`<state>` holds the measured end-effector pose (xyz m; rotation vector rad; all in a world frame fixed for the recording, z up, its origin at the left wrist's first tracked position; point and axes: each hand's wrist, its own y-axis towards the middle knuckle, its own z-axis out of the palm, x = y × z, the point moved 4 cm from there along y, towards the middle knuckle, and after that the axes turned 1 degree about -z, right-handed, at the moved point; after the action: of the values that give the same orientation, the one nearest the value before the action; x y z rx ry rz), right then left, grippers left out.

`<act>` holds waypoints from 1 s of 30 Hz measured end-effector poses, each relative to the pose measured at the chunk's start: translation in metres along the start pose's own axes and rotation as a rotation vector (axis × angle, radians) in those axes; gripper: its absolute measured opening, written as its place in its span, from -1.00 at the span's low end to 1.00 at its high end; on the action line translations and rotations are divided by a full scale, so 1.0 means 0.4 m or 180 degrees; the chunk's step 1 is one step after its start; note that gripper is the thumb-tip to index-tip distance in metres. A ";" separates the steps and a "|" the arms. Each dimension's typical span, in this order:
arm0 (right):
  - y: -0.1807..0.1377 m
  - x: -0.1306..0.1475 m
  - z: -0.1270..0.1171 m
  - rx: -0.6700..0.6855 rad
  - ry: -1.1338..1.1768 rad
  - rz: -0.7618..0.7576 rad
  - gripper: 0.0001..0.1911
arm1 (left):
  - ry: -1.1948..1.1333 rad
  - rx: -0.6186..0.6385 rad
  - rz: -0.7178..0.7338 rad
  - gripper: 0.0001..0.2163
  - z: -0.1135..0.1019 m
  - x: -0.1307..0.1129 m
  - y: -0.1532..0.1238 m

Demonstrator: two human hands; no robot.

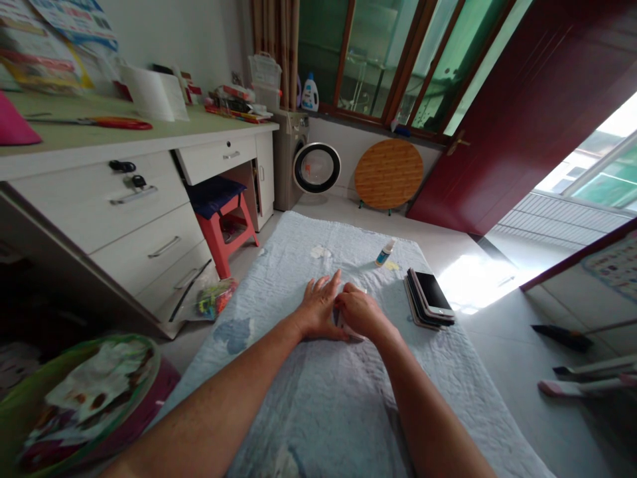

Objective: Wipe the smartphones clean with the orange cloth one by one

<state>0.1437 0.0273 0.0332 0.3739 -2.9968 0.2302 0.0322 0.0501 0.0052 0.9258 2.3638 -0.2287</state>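
Observation:
Both my hands rest together on a pale blue quilted mat (318, 398) spread on the floor. My left hand (318, 307) lies with its fingers stretched out and slightly spread. My right hand (362, 312) is curled, its fingers pressed down on a small flat thing that is mostly hidden under both hands. A stack of phones (428, 297) lies on the mat just right of my right hand. A small bottle (384, 253) lies beyond the hands, with a white scrap (319, 251) to its left.
A white desk with drawers (134, 219) runs along the left, a red stool (226, 222) under it. A green basin of rubbish (74, 398) sits at near left. A washing machine (298, 159), round wooden board (389, 173) and red door (522, 113) stand behind. Brushes (582, 378) lie at right.

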 end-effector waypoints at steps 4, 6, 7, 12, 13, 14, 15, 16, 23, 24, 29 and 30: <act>-0.014 0.005 0.004 -0.0007 0.0074 -0.0165 -0.70 | 0.0031 0.0046 0.0088 0.32 0.004 0.000 -0.002; -0.019 0.012 0.007 0.0054 0.0105 -0.0315 -0.73 | 0.0032 0.0091 0.0130 0.32 0.008 0.001 -0.002; -0.022 0.016 0.008 0.0095 0.0132 -0.0420 -0.75 | 0.0036 0.0109 0.0148 0.32 0.010 0.001 -0.002; -0.034 0.024 0.003 0.0102 0.0329 -0.0749 -0.80 | 0.0072 0.0104 0.0177 0.30 0.013 0.002 0.000; -0.032 0.018 0.001 0.0002 0.0365 -0.0663 -0.78 | 0.0079 0.0113 0.0169 0.29 0.012 0.002 0.000; -0.030 0.011 0.000 -0.0119 0.0400 -0.0528 -0.75 | 0.0085 0.0130 0.0160 0.28 0.012 0.002 0.000; -0.027 0.002 -0.001 -0.0247 0.0431 -0.0366 -0.72 | 0.0091 0.0145 0.0150 0.27 0.012 0.003 -0.001; -0.023 -0.006 -0.001 -0.0356 0.0455 -0.0213 -0.70 | 0.0099 0.0157 0.0143 0.26 0.011 0.003 -0.001; -0.011 -0.009 0.012 -0.0389 0.0420 -0.0138 -0.70 | 0.0121 0.0204 0.0220 0.23 0.012 0.005 0.000; -0.014 -0.003 0.012 -0.0307 0.0397 -0.0225 -0.71 | 0.0118 0.0199 0.0217 0.23 0.012 0.004 0.001; -0.041 0.026 -0.005 0.0129 0.0472 -0.0612 -0.79 | 0.0117 0.0171 0.0183 0.24 0.011 -0.003 0.002; -0.047 0.031 -0.010 0.0207 0.0532 -0.0679 -0.79 | 0.0126 0.0175 0.0179 0.24 0.011 -0.004 0.002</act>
<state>0.1370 0.0070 0.0414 0.6424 -2.7643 0.3217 0.0356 0.0484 0.0026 1.0299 2.3743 -0.2564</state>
